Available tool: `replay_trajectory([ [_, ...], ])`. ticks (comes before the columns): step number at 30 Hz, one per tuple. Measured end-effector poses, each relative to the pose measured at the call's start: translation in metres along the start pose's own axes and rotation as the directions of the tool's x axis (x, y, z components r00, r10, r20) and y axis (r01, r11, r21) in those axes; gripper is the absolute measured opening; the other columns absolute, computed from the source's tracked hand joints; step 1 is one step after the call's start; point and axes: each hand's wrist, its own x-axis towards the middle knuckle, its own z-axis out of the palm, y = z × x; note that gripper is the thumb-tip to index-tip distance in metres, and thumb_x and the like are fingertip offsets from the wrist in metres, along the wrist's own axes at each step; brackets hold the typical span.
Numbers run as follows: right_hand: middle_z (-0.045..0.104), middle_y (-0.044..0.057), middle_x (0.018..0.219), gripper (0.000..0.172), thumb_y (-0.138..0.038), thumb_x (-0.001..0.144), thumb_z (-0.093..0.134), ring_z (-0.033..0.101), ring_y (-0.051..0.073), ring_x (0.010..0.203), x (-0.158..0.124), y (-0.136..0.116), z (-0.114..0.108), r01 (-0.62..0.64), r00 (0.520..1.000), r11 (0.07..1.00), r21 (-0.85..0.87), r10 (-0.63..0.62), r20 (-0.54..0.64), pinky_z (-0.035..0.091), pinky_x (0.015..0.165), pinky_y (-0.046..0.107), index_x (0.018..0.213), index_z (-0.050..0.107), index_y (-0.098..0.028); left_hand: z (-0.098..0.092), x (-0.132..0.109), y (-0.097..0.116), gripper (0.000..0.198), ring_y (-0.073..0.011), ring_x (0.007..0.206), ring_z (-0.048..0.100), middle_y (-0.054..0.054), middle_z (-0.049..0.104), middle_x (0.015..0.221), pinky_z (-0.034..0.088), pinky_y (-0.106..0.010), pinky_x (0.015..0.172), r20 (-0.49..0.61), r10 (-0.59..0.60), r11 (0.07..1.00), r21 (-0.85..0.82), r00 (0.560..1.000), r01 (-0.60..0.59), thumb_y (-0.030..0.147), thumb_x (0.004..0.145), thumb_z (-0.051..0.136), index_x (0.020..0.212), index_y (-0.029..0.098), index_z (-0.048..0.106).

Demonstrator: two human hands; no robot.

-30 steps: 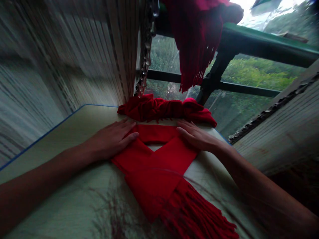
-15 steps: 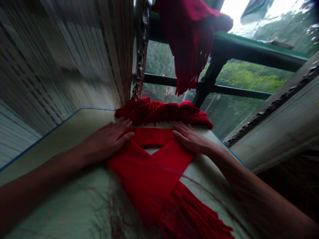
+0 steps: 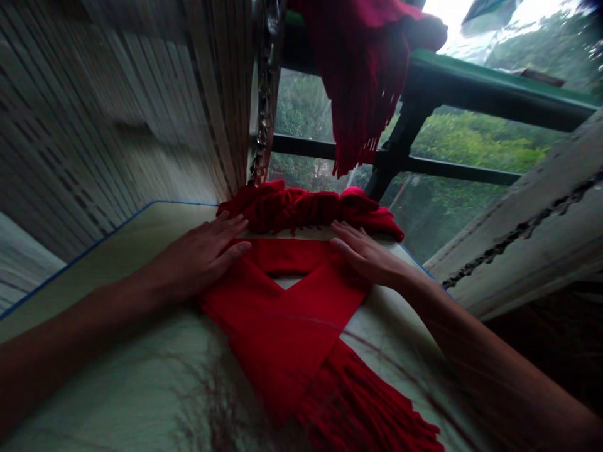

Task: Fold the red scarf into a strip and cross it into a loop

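A red fringed scarf [image 3: 287, 326] lies folded flat on the pale table [image 3: 155, 383], its two ends crossed toward me below a small triangular gap. My left hand [image 3: 207, 254] rests with fingers stretched out over the scarf's upper left corner. On the upper right corner lies my right hand [image 3: 365, 254], palm down, fingers extended. Both hands press on the cloth without gripping it. The fringe spreads to the lower right. Just beyond the fingertips sits a bunched red scarf [image 3: 306, 210], with short fringe showing along its near side.
Another red fringed scarf [image 3: 362, 75] hangs over the green window rail [image 3: 499, 88] at the back. Striped curtains [image 3: 141, 107] stand left of the table, and a pale curtain [image 3: 527, 245] with a dark ruffled edge hangs at right. Blue trim [image 3: 113, 232] lines the table.
My hands have slid very slightly outward and apart on the scarf's corners. The folded scarf keeps its shape, and the view has shifted slightly.
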Motion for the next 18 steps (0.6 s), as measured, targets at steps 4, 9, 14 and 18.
replay_trajectory([
  [4, 0.032, 0.012, 0.167, 0.081, -0.073, 0.100, 0.021, 0.022, 0.031, 0.156, -0.0003, 0.0020, -0.0002, 0.013, 0.999, 1.000, -0.002, -0.013, 0.038, 0.013, 0.128, 0.057, 0.158, 0.040, -0.019, -0.0020, -0.0004, 0.0014, 0.079, -0.0248, 0.158, 0.021, -0.012, 0.028, 0.168, 0.015, -0.043, 0.129, 0.069, -0.015, 1.000, -0.007, 0.998, 0.016, 0.059, 0.102, 0.018, 0.160, 0.007, 0.032],
  [9, 0.026, 0.011, 0.169, 0.085, -0.074, 0.100, 0.019, 0.015, 0.030, 0.158, -0.0004, -0.0002, 0.0012, 0.000, 1.000, 1.000, -0.014, 0.000, 0.002, 0.009, 0.129, 0.055, 0.161, 0.034, -0.017, 0.0018, -0.0015, 0.0020, 0.077, -0.0240, 0.158, 0.018, -0.011, 0.027, 0.169, 0.013, -0.042, 0.129, 0.050, -0.007, 1.000, -0.013, 0.999, 0.008, 0.059, 0.103, 0.020, 0.160, 0.009, 0.031],
  [14, 0.030, 0.016, 0.167, 0.088, -0.074, 0.100, 0.017, 0.020, 0.029, 0.157, 0.0002, -0.0011, 0.0042, 0.023, 0.997, 0.999, -0.041, -0.020, 0.074, 0.013, 0.129, 0.053, 0.159, 0.038, -0.013, 0.0038, -0.0026, 0.0031, 0.080, -0.0255, 0.158, 0.020, -0.011, 0.026, 0.169, 0.016, -0.043, 0.128, 0.131, -0.027, 0.999, 0.040, 0.991, 0.022, 0.062, 0.101, 0.017, 0.161, 0.009, 0.031],
  [18, 0.026, 0.013, 0.169, 0.085, -0.074, 0.100, 0.020, 0.017, 0.029, 0.158, -0.0002, -0.0019, 0.0042, 0.010, 1.000, 1.000, -0.023, -0.009, 0.025, 0.010, 0.129, 0.055, 0.160, 0.036, -0.018, 0.0054, -0.0027, 0.0013, 0.083, -0.0258, 0.158, 0.018, -0.008, 0.025, 0.169, 0.016, -0.044, 0.129, 0.128, -0.038, 0.998, 0.058, 0.991, 0.031, 0.064, 0.100, 0.015, 0.162, 0.011, 0.029],
])
